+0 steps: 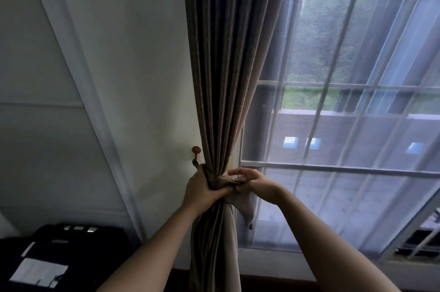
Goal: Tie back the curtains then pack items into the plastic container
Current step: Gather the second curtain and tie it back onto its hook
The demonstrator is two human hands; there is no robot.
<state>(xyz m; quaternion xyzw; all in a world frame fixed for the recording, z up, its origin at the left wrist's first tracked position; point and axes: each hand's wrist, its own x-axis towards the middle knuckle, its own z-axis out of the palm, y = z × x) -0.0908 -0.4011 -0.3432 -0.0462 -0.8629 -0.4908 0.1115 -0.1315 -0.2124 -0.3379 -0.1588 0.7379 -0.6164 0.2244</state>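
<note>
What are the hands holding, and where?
The left hand grips the brown curtain at its bunched middle, beside the wall hook. The right hand pinches the tieback band wrapped there.

**windowguy:** what's sitting down in that bottom-left corner?

**dustbunny:** a black fabric case (83, 244) wearing a white rectangular label (39, 272). The white-framed glass window (333, 169) is showing blurry green trees (333, 30) outside, and a plain white panelled wall (35, 77) is filling the left.

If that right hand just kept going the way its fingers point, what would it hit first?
The bunched curtain: the right hand, pinching the tie strap, points leftward, fingertips almost on it. Just beyond sits the left hand gripping the same bunch, though depth is hard to judge.
</note>
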